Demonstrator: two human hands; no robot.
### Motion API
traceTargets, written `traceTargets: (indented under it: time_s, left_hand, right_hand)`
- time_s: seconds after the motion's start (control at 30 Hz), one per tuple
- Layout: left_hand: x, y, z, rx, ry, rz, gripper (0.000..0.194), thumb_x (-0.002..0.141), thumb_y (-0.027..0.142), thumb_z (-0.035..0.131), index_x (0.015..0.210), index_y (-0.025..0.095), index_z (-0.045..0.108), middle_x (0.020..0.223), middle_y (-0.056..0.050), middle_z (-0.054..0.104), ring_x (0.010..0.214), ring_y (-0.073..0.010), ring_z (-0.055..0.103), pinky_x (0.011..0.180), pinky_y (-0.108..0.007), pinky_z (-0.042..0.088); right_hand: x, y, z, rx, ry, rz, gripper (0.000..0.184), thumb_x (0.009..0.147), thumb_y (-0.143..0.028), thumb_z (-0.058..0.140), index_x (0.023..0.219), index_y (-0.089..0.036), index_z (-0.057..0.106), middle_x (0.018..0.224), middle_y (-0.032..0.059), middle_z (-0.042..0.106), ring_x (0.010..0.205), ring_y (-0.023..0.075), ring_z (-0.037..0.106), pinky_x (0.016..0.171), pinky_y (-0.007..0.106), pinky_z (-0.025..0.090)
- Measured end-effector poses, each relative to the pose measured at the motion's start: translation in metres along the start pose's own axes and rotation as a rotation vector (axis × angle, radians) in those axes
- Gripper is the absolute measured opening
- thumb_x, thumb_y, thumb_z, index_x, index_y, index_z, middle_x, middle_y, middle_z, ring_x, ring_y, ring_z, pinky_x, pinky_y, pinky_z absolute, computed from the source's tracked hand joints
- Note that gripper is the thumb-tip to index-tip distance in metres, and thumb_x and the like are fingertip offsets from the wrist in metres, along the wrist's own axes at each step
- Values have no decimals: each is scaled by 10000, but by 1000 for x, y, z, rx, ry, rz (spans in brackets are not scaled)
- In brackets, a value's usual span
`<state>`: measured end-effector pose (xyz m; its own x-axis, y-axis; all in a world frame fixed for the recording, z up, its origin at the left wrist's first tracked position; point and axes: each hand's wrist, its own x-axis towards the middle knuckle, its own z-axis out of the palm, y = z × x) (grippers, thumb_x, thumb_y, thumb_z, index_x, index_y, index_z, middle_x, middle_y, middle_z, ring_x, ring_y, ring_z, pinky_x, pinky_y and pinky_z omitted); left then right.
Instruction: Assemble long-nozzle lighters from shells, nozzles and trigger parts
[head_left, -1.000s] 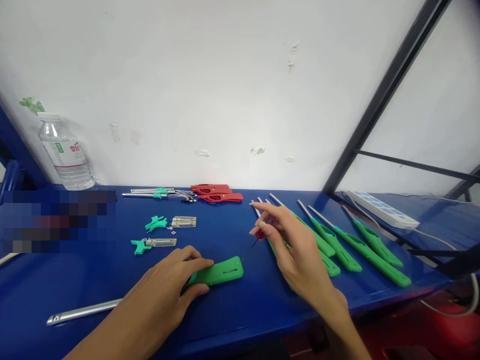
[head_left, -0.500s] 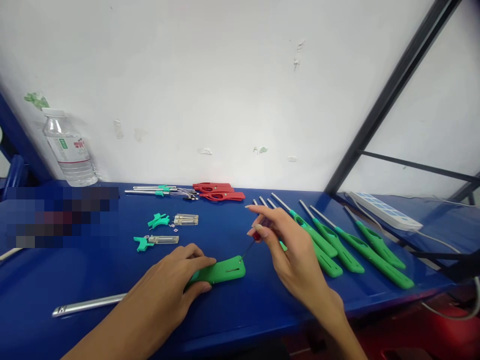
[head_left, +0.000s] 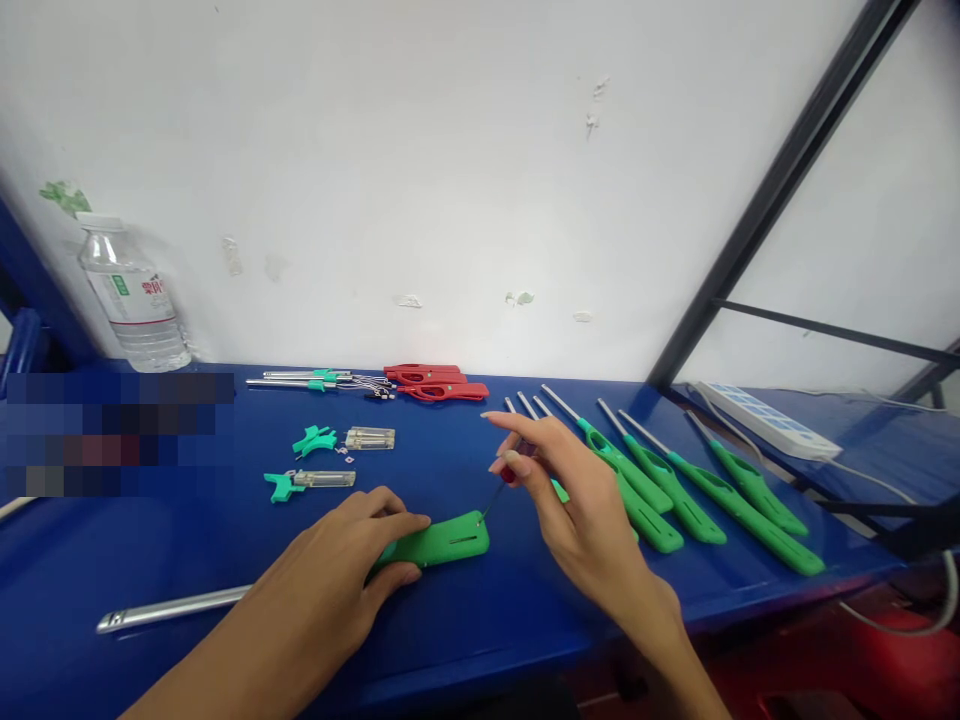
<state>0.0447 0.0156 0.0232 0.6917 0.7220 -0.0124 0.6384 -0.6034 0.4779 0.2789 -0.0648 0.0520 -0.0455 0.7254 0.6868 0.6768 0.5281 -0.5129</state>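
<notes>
My left hand (head_left: 367, 550) is closed round the handle of a green long-necked lighter (head_left: 450, 541), pressing it against the blue table. Its silver tube (head_left: 176, 607) sticks out to the left from under my wrist. In my right hand (head_left: 566, 485) the thumb and fingers pinch a small screwdriver (head_left: 508, 474) with a red handle. The thin shaft slants down and left, and its tip meets the far right corner of the green handle. Fingers hide part of the screwdriver's grip and the lighter's trigger area.
Several finished-looking green lighters (head_left: 686, 495) lie fanned out on the right. Transparent fuel tanks (head_left: 326, 479) with turquoise triggers (head_left: 313, 440) lie left of centre. Red lighter shells (head_left: 439, 385) and metal tubes (head_left: 296, 383) are along the wall. A water bottle (head_left: 131, 300) and a power strip (head_left: 769, 420) flank the table (head_left: 450, 650).
The view has shifted very slightly. Both hands keep their grips, and the screwdriver's tip stays at the same corner of the green handle.
</notes>
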Motion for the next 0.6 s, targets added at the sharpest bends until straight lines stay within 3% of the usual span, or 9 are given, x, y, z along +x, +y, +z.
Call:
traceTargets:
  time_s: [0.6]
  left_hand:
    - [0,3,-2,24,-53,-24,409,995,223,591,1380,311,699,1310,-69,649,1159,-291,664,1076,-481,497]
  right_hand:
    - [-1,-1,2,3,-2,-4,386,1119,-183,481,1457,-348,569,1052,-13,646,928,128,649,858,262,532]
